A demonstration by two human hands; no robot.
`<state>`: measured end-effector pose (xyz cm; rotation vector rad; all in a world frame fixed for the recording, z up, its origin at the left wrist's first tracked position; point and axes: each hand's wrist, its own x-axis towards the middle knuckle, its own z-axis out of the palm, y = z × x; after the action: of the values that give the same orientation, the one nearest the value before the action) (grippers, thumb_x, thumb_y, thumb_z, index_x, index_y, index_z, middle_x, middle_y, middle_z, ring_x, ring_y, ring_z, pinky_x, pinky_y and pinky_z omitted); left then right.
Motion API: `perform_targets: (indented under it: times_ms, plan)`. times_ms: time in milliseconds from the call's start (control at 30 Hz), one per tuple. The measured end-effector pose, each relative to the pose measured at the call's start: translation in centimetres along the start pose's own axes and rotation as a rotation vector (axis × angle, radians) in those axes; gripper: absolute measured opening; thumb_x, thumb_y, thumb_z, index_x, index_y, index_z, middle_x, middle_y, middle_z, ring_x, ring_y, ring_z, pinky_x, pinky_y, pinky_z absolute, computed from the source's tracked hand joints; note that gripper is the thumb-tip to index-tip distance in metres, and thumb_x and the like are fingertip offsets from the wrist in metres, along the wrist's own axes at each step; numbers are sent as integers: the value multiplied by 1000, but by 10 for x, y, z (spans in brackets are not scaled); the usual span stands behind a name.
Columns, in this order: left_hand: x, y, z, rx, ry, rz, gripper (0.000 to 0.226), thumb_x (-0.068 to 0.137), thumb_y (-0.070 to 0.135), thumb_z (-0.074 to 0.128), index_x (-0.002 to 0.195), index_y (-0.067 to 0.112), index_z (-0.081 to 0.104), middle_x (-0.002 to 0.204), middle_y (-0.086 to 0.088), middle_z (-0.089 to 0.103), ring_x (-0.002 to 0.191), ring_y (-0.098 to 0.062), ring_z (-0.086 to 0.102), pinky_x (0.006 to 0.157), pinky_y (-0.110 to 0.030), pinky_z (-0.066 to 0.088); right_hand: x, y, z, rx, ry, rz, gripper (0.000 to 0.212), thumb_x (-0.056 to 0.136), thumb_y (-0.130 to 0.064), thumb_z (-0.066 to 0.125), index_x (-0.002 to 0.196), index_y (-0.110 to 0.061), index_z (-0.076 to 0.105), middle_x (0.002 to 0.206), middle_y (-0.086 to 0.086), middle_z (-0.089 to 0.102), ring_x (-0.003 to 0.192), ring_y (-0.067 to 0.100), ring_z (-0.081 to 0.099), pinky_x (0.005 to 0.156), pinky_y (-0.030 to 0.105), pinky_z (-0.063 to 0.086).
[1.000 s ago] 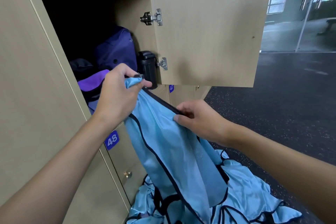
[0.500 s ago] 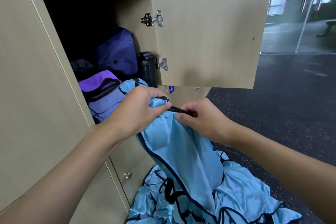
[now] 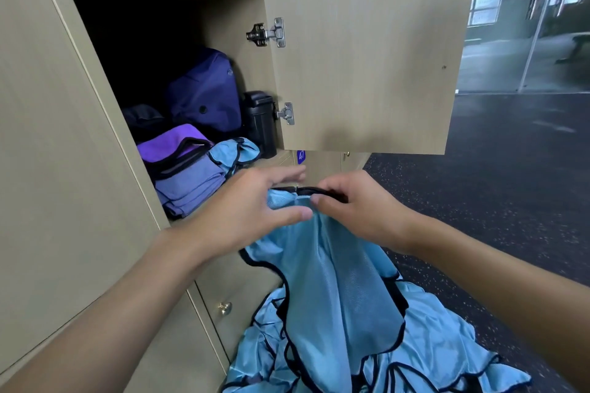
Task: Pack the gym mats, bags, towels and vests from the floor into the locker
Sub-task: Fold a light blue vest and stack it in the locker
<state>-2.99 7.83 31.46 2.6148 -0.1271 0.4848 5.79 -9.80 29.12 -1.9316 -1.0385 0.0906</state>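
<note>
Gym room w/ a dark speckled floor (image 3: 495, 201) and a glass wall (image 3: 526, 41) to the right of a beige locker (image 3: 223, 9), whose door (image 3: 367, 57) hangs open. Inside the locker: a navy bag (image 3: 204, 89) at the back, a black container (image 3: 258, 118) on the hinge side, and a purple bag (image 3: 172, 143) atop folded lilac towels (image 3: 188, 188) at the front. A bunched vest (image 3: 234, 150) sits beside them at the lip. Just below the locker opening both hands hold up a light-blue vest (image 3: 335, 281) w/ black trim. Its tail drapes to a vest pile (image 3: 440, 354) on the floor in front of the locker. Right hand (image 3: 360, 207): grip narrow, pinching the black hem. Left hand (image 3: 252, 210): grip wide, fingers nearly straight over the hem, thumb under it, so it looks to touch more than clamp. Likely risks: w/ only one firm pinch, the slick cloth could slide free and drop back on the pile. The hanging tail may drag other vests up or catch on the locker's lower edge. The locker front is crowded, so a loose shove could push the bunched vest or towels out. The door's bottom edge is near the hands, so a quick lift might bump it.
</note>
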Motion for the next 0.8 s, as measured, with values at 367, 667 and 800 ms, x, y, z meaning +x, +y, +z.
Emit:
perform_targets:
  times_ms: [367,667,800]
  plan:
    - [9,-12,-14,66,282,-103,20,91,26,71,81,10,69,72,-4,64,67,-15,54,65,-30,44,-2,9,-9,74,-72,94,16,94,-20,66,87,-6,66,76,4,58,67,11,49,62,27,40]
    - [4,4,18,-210,-37,53,47,82,24,81,126,29,66,105,11,74,95,-4,67,92,-27,52,-1,-3,-11,288,-19,96,19,98,-9,59,84,3,64,58,-6,51,49,1,41,48,14,33]
    - [6,8,16,-265,62,-16,11,88,18,75,91,28,76,84,5,73,69,-3,58,69,-27,49,-1,-3,-10,333,6,98,10,96,-9,62,89,-2,66,64,-5,63,54,0,52,52,13,41]
